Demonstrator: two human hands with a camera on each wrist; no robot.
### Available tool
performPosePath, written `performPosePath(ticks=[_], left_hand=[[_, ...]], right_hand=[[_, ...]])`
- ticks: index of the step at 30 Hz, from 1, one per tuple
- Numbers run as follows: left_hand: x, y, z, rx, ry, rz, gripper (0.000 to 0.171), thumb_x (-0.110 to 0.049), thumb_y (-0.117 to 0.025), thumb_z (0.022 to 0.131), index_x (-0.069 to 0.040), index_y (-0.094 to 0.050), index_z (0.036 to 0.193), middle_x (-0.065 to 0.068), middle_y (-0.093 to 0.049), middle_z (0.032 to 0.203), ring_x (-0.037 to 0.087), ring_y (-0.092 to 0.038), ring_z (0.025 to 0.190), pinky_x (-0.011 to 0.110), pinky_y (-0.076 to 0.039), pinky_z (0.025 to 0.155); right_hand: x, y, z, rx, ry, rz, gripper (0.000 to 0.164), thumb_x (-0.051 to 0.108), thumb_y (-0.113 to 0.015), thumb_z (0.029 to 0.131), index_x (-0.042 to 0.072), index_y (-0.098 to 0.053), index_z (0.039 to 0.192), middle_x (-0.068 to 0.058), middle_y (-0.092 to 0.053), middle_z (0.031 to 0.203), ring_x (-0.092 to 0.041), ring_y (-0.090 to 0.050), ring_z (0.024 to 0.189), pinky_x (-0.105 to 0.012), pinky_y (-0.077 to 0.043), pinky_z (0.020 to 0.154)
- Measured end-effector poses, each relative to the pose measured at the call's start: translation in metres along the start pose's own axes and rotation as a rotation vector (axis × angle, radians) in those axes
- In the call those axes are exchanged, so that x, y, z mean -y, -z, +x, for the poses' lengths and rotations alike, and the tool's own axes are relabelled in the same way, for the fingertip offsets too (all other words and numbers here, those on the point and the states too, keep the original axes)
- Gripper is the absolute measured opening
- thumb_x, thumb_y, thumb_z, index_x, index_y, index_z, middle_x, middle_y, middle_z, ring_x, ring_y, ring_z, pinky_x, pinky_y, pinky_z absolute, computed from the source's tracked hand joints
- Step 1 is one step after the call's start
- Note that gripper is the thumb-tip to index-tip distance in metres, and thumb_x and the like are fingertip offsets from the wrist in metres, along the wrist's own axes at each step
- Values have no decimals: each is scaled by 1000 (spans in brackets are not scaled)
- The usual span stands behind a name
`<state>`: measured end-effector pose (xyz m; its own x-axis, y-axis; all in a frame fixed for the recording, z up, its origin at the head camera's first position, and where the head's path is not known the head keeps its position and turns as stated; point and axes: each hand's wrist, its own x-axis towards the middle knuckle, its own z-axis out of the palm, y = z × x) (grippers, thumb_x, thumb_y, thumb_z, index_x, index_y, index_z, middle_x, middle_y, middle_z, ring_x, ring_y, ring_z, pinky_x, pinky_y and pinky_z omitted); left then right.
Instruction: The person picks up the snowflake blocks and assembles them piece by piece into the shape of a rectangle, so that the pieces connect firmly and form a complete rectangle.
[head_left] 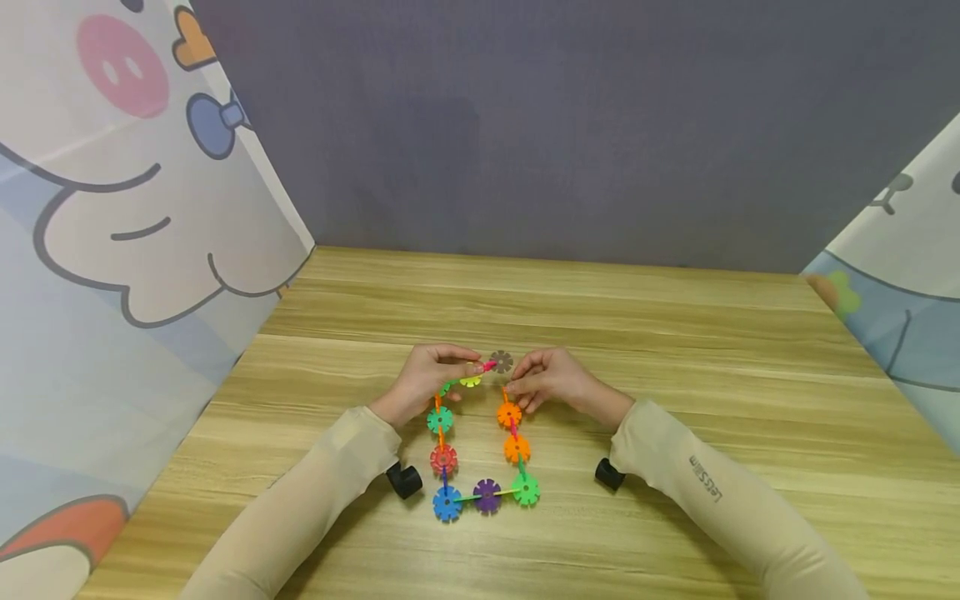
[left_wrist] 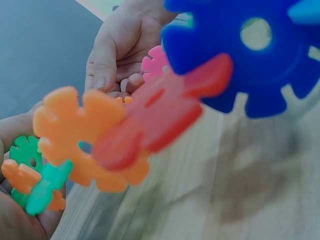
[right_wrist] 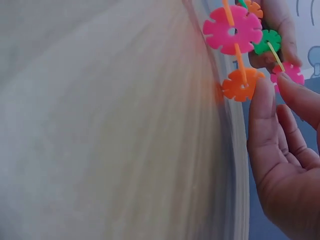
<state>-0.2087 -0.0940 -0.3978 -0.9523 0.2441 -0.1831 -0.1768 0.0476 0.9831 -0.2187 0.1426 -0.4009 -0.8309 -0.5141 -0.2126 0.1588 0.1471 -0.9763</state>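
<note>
Slotted plastic snowflake discs are joined edge to face in a many-coloured chain that bends round in a near-closed loop. In the head view my left hand (head_left: 427,382) grips its upper left stretch, near a yellow disc (head_left: 471,379) and an edge-on pink disc (head_left: 489,366). A grey disc (head_left: 501,361) ends that side. Opposite, my right hand (head_left: 553,382) pinches the edge-on orange disc (head_left: 506,392) atop the right side. A small gap separates the two ends. A blue disc (head_left: 447,503), a purple disc (head_left: 487,496) and a green disc (head_left: 526,489) form the near side.
The wood-grain table (head_left: 712,333) lies under the chain. A dark grey panel (head_left: 570,133) stands behind it, with cartoon-printed sheets (head_left: 150,217) at both sides. Black wrist-camera mounts (head_left: 406,482) sit beside the sleeves.
</note>
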Motion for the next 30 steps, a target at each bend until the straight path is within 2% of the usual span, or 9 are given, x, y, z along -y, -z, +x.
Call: performPosePath(ticks=[7,15,20,25,30], left_hand=[[0,0,0,-12,1,-6,22,-5,-75,88,2,-73,109,8,-68,112,17,-62,88,27,-54,49],[0,-1,-1,-26,7,-11,21,-4,-75,88,3,-73,108,7,-69,109,16,-61,85,26,-54,50],[-1,-3,-2,-35,-28,-11,24,-2,-74,89,7,-70,111,9,-69,107,17,-64,84,32,-60,63],[0,-2,-3,-70,-83,75,25,-4,-74,88,4,-71,112,8,-71,105,19,-63,93,33,-57,79],[-1,-2,-3,-93,-121,137,25,-4,-76,86,2,-72,110,7,-72,99,23,-64,97,30,-54,80]], right_hand=[[0,-4,1,7,-39,-133,16,5,-76,86,-6,-66,93,-11,-72,76,-15,-63,53,-31,-58,51],[6,-8,1,-8,-34,-239,16,9,-77,85,-5,-73,91,-10,-69,68,-15,-62,50,-33,-59,51],[10,-8,0,-26,-16,-292,11,6,-76,84,-5,-74,87,-10,-69,66,-17,-63,50,-37,-60,53],[16,-4,-2,-60,28,-406,7,4,-74,84,-3,-73,83,-8,-68,65,-18,-63,52,-37,-60,53],[21,1,-2,-81,106,-498,6,3,-73,85,-3,-74,83,-7,-68,65,-18,-63,52,-37,-59,52]])
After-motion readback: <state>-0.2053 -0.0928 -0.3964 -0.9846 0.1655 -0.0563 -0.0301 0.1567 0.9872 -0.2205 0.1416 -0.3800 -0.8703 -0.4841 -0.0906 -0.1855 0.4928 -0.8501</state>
